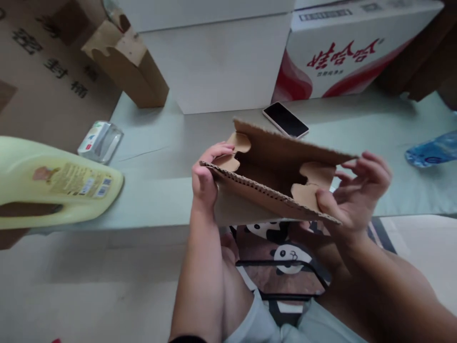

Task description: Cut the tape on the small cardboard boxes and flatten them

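Between my hands is a brown cardboard box [257,193], tilted, its top open toward me and its inside dark. Small curved flaps fold inward at both of its short ends. My left hand [207,171] grips the left end, with the thumb outside and the fingers by the flaps. At the right end, my right hand [353,195] has its thumb pressed on a flap near the front edge, while its other fingers curl around the far corner. The box is over the front edge of the pale green table [157,190].
A phone [285,120] lies behind the box. White cartons [228,66] and a red-and-white carton [339,57] stand at the back. On the left are a yellow jug [78,178], a clear plastic pack [102,142] and another brown box [135,71]. A blue bottle [432,148] lies right.
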The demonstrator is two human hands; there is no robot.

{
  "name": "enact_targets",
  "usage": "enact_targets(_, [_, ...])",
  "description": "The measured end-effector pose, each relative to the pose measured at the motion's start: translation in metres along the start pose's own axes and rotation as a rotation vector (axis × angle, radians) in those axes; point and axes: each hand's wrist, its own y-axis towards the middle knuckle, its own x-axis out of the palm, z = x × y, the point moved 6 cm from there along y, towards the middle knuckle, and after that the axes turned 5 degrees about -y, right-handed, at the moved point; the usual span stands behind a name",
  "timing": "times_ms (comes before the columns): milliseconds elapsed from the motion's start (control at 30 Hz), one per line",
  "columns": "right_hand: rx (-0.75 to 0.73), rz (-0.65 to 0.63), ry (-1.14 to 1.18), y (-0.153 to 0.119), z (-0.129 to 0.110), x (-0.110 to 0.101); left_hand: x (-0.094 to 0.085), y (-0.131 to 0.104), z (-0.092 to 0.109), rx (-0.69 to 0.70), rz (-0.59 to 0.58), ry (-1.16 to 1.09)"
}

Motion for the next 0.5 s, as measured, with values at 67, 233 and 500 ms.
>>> enact_targets(67, [-0.081, 0.021, 0.147, 0.001, 0.004, -0.002, 0.005, 0.003, -0.007, 0.055, -0.081, 0.058])
enact_targets(233, [-0.215, -0.047, 0.148, -0.003, 0.009, -0.001, 0.01, 0.006, -0.009, 0.142, -0.174, 0.282])
enact_targets(500, [-0.225, -0.102, 0.17, -0.003, 0.013, -0.003, 0.011, 0.005, -0.006, 0.196, -0.106, 0.368])
